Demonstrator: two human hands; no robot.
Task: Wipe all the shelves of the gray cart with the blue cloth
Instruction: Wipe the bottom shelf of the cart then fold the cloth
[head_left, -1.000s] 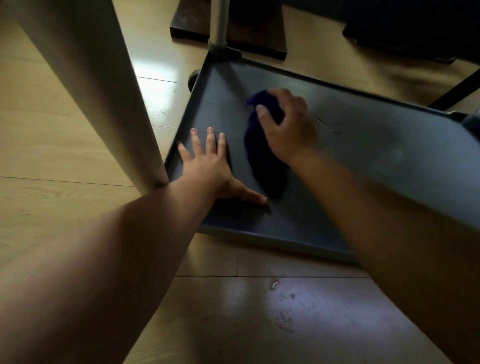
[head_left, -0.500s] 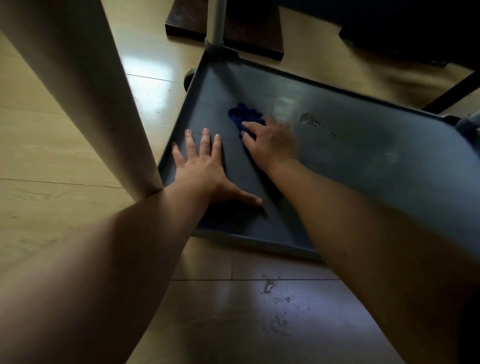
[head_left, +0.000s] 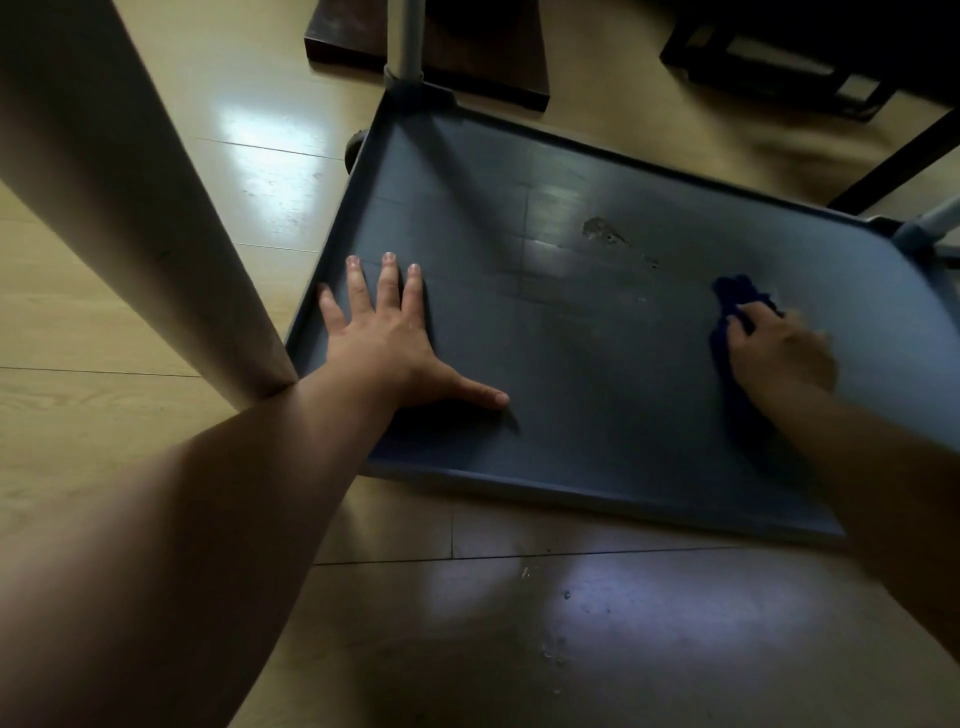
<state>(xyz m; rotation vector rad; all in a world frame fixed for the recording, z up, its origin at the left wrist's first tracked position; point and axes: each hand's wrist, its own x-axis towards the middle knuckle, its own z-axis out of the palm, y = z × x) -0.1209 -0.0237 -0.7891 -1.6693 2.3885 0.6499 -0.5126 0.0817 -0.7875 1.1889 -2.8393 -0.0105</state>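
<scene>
Bottom shelf (head_left: 597, 364): lowest gray tray of the cart, scuff mark (head_left: 602, 231) at its 12 o'clock.
Left hand (head_left: 387, 338): unchanged, fingers spread, flat on the shelf at 9 o'clock, gripping nothing.
Right hand (head_left: 776, 351): has swept from beside the left hand to 3 o'clock, clamped on the cloth.
Blue cloth (head_left: 730, 312): bunched under that hand, touching the shelf.
Meaning: one pass likely finished; far strip probably remains.

gray cart shelf (head_left: 597, 364) | on it: blue cloth (head_left: 727, 332), left hand (head_left: 387, 338) flat
</scene>
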